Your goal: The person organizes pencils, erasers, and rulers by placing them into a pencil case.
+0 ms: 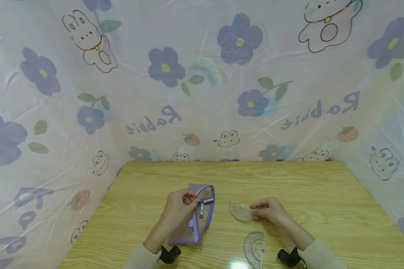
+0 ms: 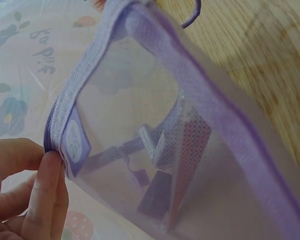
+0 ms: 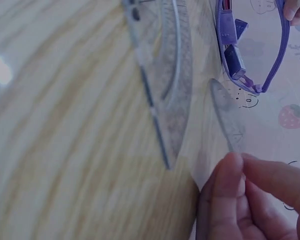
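Observation:
My left hand (image 1: 179,206) pinches the zippered edge of a see-through mesh pencil pouch with purple trim (image 1: 182,236), holding its mouth open. Inside it, the left wrist view shows small purple boxes (image 2: 157,192) and something long and reddish (image 2: 192,145) behind the mesh. Between the thumb and fingers of my right hand (image 1: 272,212) is one end of a clear half-round protractor (image 1: 239,212), tilted to the right of the pouch. A second clear protractor (image 1: 250,249) lies on the wooden table, nearer to me, its straight edge facing right.
The wood-grain table (image 1: 323,194) ends at a hanging cloth (image 1: 202,112) printed with flowers and rabbits, which encloses the back and both sides. Black wrist straps (image 1: 170,254) sit below both hands. A light reflection shows at the front edge.

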Available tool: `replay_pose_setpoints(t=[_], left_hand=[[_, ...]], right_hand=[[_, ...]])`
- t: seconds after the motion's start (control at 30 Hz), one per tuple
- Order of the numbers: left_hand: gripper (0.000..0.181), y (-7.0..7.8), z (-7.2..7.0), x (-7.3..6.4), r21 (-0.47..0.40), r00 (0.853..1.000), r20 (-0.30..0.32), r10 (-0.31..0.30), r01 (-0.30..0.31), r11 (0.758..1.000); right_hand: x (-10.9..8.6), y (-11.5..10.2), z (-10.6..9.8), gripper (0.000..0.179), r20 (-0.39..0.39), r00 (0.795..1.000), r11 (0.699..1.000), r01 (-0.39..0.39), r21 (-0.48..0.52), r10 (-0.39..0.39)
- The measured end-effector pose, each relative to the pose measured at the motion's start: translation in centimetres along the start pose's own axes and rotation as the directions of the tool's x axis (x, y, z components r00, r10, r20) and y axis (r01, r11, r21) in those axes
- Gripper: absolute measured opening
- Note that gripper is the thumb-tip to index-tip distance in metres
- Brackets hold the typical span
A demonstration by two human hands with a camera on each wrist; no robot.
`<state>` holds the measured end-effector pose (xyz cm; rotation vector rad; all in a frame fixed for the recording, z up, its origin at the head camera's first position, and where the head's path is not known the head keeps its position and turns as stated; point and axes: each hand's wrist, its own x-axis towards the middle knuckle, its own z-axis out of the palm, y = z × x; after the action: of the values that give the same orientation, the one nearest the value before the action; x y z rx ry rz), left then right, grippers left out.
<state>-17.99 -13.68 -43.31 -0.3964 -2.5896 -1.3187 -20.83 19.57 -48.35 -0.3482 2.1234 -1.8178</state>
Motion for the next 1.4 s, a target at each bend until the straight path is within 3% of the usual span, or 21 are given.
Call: replay_pose_setpoints(t=[0.43, 0.8, 1.4], left_hand=[[0.007, 0.0, -0.2, 0.0, -0.012, 1.0, 0.008, -0.018, 0.019, 1.0], [0.005, -0.2, -0.2, -0.1, -0.008, 1.0, -0.001, -0.018, 0.018, 1.0], [0.004, -0.3, -0.3, 0.0, -0.008, 1.0, -0.006, -0.006, 0.006, 1.0]], right_hand=[[0.1, -0.2, 0.0, 0.025, -0.001, 0.998, 0.994, -0.07, 0.079, 0.07], [0.3, -0.8, -0.1, 0.028, 0.062, 0.996, 0.978, -0.074, 0.195, 0.063], [2.3, -1.3, 2.5, 0.031, 0.087, 0.995, 0.957, -0.075, 0.279, 0.053]])
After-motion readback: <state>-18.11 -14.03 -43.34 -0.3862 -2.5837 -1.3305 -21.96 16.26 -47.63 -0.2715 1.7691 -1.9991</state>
